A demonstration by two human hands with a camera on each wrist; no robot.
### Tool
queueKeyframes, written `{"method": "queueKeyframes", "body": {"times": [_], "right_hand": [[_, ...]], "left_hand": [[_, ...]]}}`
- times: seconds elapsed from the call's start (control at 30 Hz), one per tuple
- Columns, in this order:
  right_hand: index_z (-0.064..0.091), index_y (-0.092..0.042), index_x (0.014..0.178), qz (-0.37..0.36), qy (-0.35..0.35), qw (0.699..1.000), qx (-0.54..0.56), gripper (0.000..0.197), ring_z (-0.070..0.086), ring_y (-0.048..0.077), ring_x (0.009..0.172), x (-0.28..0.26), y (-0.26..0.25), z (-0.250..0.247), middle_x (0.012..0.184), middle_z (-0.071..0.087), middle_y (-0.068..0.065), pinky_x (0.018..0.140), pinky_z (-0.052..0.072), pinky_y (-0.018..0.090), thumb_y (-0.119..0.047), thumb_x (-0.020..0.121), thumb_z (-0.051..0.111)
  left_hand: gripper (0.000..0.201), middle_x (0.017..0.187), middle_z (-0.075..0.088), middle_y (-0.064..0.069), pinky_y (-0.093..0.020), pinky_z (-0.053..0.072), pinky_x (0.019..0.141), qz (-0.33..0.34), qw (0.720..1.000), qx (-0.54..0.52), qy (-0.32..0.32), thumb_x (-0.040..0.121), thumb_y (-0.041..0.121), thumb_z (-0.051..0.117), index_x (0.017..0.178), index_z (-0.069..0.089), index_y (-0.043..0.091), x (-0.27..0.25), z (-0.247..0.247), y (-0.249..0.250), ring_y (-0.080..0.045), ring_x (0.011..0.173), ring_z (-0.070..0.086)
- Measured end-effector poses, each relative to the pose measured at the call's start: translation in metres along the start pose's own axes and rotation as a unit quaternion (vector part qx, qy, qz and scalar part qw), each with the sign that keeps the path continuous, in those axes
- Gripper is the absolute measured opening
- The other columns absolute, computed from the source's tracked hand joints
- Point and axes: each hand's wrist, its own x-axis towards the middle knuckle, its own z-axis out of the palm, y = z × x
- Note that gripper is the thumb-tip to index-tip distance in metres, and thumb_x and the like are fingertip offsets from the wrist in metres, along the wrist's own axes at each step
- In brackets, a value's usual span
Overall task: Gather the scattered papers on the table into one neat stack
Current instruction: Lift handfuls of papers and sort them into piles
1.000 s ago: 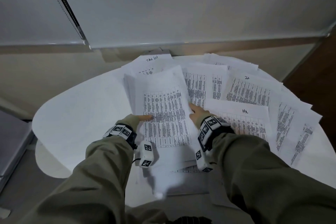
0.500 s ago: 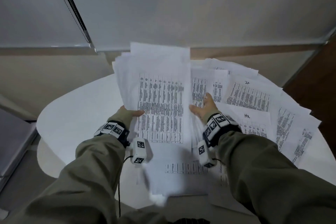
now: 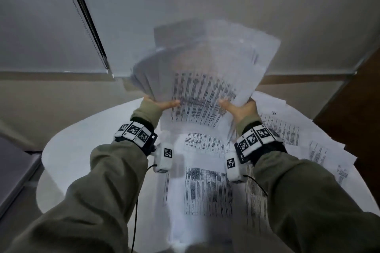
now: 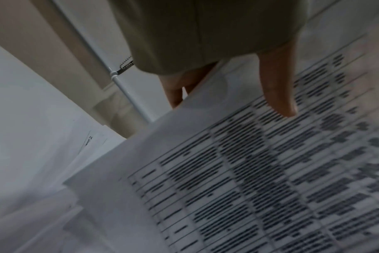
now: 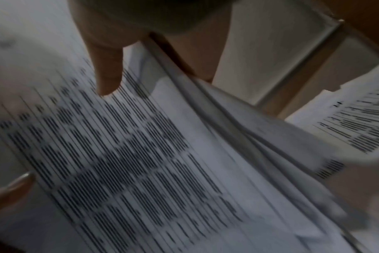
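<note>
Both hands hold a thick bundle of printed papers [image 3: 205, 80] upright above the round white table [image 3: 67, 154], its sheets fanned and blurred. My left hand [image 3: 162, 104] grips its left edge, thumb on the printed front [image 4: 279, 95], fingers behind. My right hand [image 3: 238, 107] grips the right edge the same way, thumb on the front [image 5: 108, 75]. More printed sheets [image 3: 207, 189] lie on the table under the bundle, and others [image 3: 287, 129] spread to the right.
A wall with roller blinds and a bead chain [image 3: 86, 22] rises behind the table. A dark wooden panel [image 3: 353, 92] stands at the right. A grey surface [image 3: 14, 172] sits low at the left. Loose sheets reach the table's right rim [image 3: 341, 172].
The bundle went from lying flat under both hands to being lifted off the table and tilted upright, farther from me. Sheets underneath it are now uncovered.
</note>
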Motion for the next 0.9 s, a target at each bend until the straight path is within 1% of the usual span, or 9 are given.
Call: {"method": "queueKeyframes", "body": {"times": [0.07,0.17,0.27,0.43,0.6,0.7,0.77,0.83,0.9], "right_hand": [[0.049,-0.014,0.122,-0.034,-0.006,0.999,0.018,0.057,0.053,0.013,0.097,-0.003,-0.013,0.000,0.093,0.056,-0.013,0.094,0.038,0.029,-0.023,0.073,0.077],[0.040,-0.024,0.123,-0.068,0.020,0.997,0.038,0.068,0.052,0.015,0.106,-0.004,-0.029,0.007,0.105,0.055,-0.012,0.101,0.040,0.032,-0.021,0.068,0.081],[0.022,-0.027,0.141,-0.110,0.062,0.990,0.061,0.094,0.043,0.012,0.116,-0.006,-0.042,0.012,0.124,0.043,-0.004,0.105,0.036,0.029,-0.012,0.068,0.080],[0.005,-0.012,0.149,-0.327,0.146,0.932,-0.052,0.116,0.030,-0.010,0.113,-0.007,-0.066,0.011,0.147,0.013,0.015,0.082,0.029,-0.013,-0.010,0.063,0.083],[0.052,-0.013,0.131,-0.308,0.091,0.940,-0.114,0.062,0.044,0.010,0.116,0.003,-0.084,0.011,0.127,0.031,-0.010,0.098,0.041,0.011,-0.033,0.076,0.073],[0.048,-0.007,0.133,-0.287,0.136,0.938,-0.141,0.063,0.041,0.010,0.116,0.005,-0.082,0.012,0.134,0.039,0.004,0.109,0.038,0.034,-0.027,0.078,0.072],[0.034,-0.004,0.141,-0.342,0.206,0.891,-0.215,0.083,0.034,0.026,0.132,-0.001,-0.085,0.015,0.146,0.031,0.020,0.110,0.030,0.052,-0.027,0.072,0.073],[0.028,-0.004,0.142,-0.405,0.261,0.794,-0.371,0.093,0.030,0.044,0.134,-0.008,-0.088,0.025,0.146,0.032,0.025,0.104,0.015,0.068,-0.042,0.067,0.069],[0.019,-0.013,0.144,-0.417,0.208,0.722,-0.512,0.095,0.022,0.046,0.137,-0.019,-0.099,0.036,0.151,0.026,0.017,0.098,0.005,0.070,-0.057,0.070,0.060]], "left_hand": [[0.101,0.112,0.062,-0.003,-0.028,0.040,0.102,0.025,0.999,-0.021,-0.022,0.046,0.034,0.088,0.129,0.043,-0.001,-0.006,0.004,0.004,-0.020,0.108,0.058],[0.124,0.118,0.059,-0.006,-0.037,0.038,0.106,0.035,0.998,-0.037,-0.021,0.033,0.048,0.086,0.136,0.032,0.005,-0.006,0.011,0.005,-0.024,0.115,0.054],[0.109,0.123,0.058,-0.009,-0.036,0.039,0.103,0.018,1.000,-0.011,0.006,0.044,0.051,0.086,0.131,0.038,0.006,-0.002,0.013,0.007,-0.026,0.113,0.054],[0.114,0.118,0.061,-0.007,-0.039,0.040,0.105,0.006,0.999,-0.046,-0.008,0.033,0.050,0.088,0.127,0.043,0.004,0.009,0.013,0.010,-0.023,0.108,0.056],[0.091,0.124,0.059,-0.013,-0.044,0.034,0.111,0.021,0.997,-0.064,-0.031,0.054,0.022,0.086,0.130,0.041,0.000,0.014,0.009,0.010,-0.028,0.117,0.053],[0.089,0.116,0.059,-0.006,-0.038,0.036,0.107,0.016,0.997,-0.064,-0.030,0.054,0.031,0.087,0.126,0.044,0.001,0.016,0.009,0.006,-0.024,0.110,0.054],[0.079,0.112,0.055,-0.007,-0.033,0.036,0.100,0.006,0.997,-0.079,-0.017,0.066,0.026,0.082,0.128,0.040,0.001,0.019,0.010,0.006,-0.020,0.103,0.049],[0.081,0.119,0.057,-0.012,-0.037,0.036,0.103,0.007,0.996,-0.085,-0.014,0.065,0.025,0.082,0.130,0.040,0.000,0.019,0.011,0.008,-0.024,0.107,0.051],[0.097,0.124,0.058,-0.015,-0.045,0.036,0.109,0.020,0.995,-0.095,-0.020,0.050,0.033,0.087,0.129,0.041,-0.001,0.019,0.010,0.007,-0.030,0.115,0.053]]}}
